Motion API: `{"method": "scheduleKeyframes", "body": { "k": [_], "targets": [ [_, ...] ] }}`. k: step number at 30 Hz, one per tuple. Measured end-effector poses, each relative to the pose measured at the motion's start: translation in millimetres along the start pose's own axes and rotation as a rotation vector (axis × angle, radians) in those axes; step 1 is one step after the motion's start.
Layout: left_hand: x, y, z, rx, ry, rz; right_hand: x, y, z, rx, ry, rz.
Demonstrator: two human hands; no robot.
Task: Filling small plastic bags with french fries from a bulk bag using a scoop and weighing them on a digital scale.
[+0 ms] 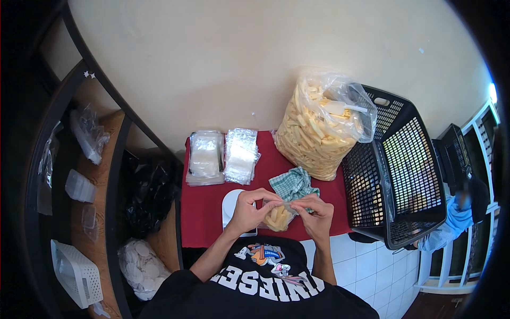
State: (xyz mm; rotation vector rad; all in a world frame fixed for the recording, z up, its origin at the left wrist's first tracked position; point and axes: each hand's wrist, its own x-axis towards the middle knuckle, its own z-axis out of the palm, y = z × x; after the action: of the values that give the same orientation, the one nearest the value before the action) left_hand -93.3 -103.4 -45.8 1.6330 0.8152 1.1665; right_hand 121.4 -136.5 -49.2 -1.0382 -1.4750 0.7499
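Observation:
Between my two hands is a small clear plastic bag [277, 220] with pale yellow, stick-shaped snack pieces inside. My left hand [255, 208] pinches one side of the bag's top edge, while my right hand [315, 211] pinches the other side. Partly behind my left hand lies a white digital scale [230, 205]. Just beyond the bag is a crumpled green checked cloth [294, 182]. A large transparent bag [314, 131] full of the same yellow sticks stands at the back right, with a white plastic scoop [338, 107] resting in its mouth.
Two stacks of clear plastic bags, a left stack [206, 155] and a right stack [240, 155], lie on the red tablecloth [203, 213]. A black perforated crate [414, 175] stands at the right. Shelving [115, 159] borders the left. Another person [450, 219] is beyond the crate.

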Motion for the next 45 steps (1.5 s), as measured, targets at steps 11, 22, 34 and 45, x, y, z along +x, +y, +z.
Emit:
{"method": "scheduleKeyframes", "body": {
  "k": [11,22,34,45],
  "targets": [
    [-5,6,23,0.248,0.133,0.205,-5,-12,12,-0.13,-0.052,-0.055],
    [11,-4,9,-0.289,-0.038,-0.068,-4,-52,-39,-0.243,0.11,-0.04],
    [48,-186,-31,1.36,0.214,-0.107,-16,-104,-151,-0.922,1.266,-0.327],
    [52,-151,-58,1.038,0.27,-0.114,-26,-90,-99,-0.74,0.979,-0.108]
  ]
}}
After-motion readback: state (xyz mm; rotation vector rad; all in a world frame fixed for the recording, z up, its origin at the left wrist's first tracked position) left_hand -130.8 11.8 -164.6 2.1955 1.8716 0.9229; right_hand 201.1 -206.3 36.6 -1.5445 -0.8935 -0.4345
